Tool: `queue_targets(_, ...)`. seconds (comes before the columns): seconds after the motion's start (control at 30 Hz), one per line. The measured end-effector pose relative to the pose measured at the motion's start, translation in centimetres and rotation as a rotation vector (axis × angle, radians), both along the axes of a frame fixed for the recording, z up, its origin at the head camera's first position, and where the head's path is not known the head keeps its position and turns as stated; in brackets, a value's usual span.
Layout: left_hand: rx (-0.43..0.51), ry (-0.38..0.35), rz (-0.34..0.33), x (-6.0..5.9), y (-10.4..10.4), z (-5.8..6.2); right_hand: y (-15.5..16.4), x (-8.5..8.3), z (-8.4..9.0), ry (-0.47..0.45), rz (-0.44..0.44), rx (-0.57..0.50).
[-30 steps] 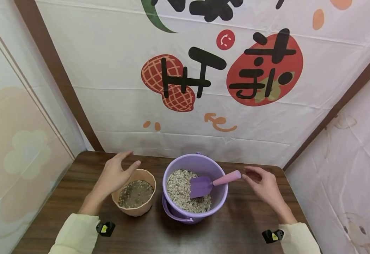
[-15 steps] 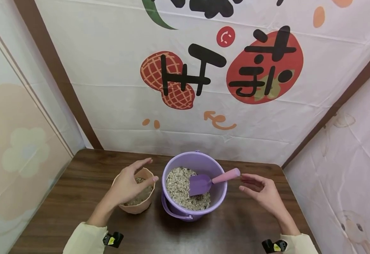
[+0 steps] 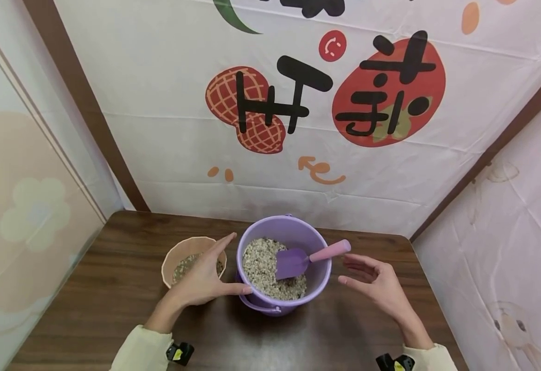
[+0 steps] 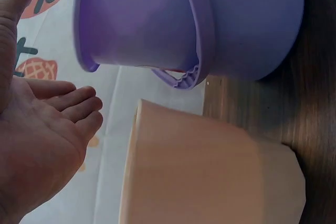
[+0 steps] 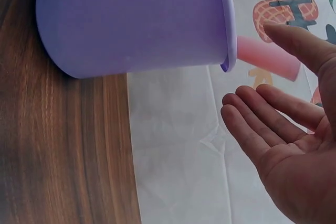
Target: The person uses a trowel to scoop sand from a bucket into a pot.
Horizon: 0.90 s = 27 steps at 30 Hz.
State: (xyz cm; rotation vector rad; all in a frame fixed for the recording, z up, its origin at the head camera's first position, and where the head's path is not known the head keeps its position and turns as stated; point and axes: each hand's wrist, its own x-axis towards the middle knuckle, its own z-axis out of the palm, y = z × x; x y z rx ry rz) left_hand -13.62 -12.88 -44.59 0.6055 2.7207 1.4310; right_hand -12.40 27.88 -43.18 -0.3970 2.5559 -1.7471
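A purple bucket [image 3: 319, 288] stands on the table, partly filled with pale gritty grains [image 3: 263, 265]. On the grains lies a purple trowel [image 3: 291, 263], its pink handle reaching over the right rim. My left hand [image 3: 203, 281] hovers at the bucket's left side, fingers extended, with the thumb tip overlapping the rim in the head view. Under that hand sits a peach flowerpot [image 3: 172, 257] with grainy soil in it, partly hidden. Right of the bucket, my right hand [image 3: 377, 283] is held in the air below the trowel handle, palm facing the bucket, fingers loosely bent and holding nothing.
The dark wooden table [image 3: 127, 278] ends against a printed white cloth [image 3: 168, 149] at the back. Cloth panels with brown frame bars flank it left and right. The bucket's handle [image 4: 202, 24] hangs down on its left side.
My left hand has moved right, from over the flowerpot to the bucket's left rim. My right hand has shifted slightly left towards the bucket. Bucket, trowel and flowerpot stay in place.
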Motion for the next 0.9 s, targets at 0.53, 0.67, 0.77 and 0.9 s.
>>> queue_targets(0.53, 0.006, -0.028, -0.014, -0.8, 0.5, 0.5, -1.4, -1.8, 1.4, 0.053, 0.037, 0.031)
queue_targets(0.67, 0.005, -0.035, -0.025, -0.8, 0.8, 0.2, -1.5, -1.9, 1.3, 0.066, 0.039, 0.043)
queue_targets(0.77, 0.005, -0.035, -0.036, -0.9, 1.1, -0.2, -1.4, -2.0, 1.2, 0.076, 0.043, 0.049)
queue_targets(0.9, 0.016, -0.044, -0.051, -0.9, 1.5, -0.6, -1.1, -2.0, 1.1, 0.073, 0.044, 0.067)
